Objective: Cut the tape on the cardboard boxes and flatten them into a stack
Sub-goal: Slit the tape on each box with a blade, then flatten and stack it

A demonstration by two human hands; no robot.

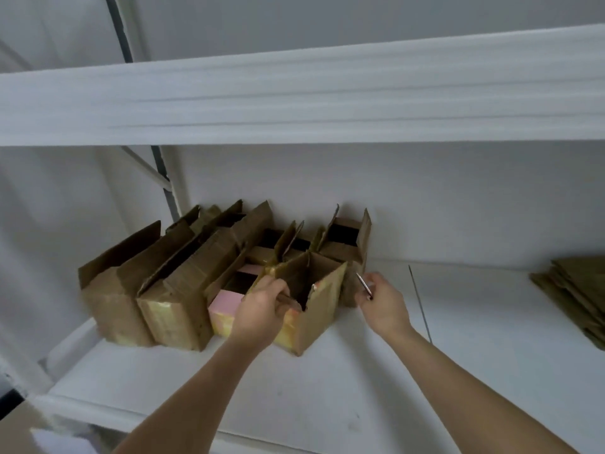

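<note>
Brown cardboard boxes (183, 276) stand in a close group at the back of a white shelf (327, 388), against the wall, and their top flaps are open and point upward. One of them, between the others, is a pink box (224, 308). The front box (311, 306) of the group has shiny tape on its lower side, and the left hand (262, 311) holds its near top edge, with the fingers curled over the rim into the opening. The right hand (383, 301) is just beside the right side of this box and it pinches a thin metal blade (364, 285), whose tip points up and to the left. Far on the right of the shelf lies a stack of flattened boxes (576, 296), well apart from the group.
</note>
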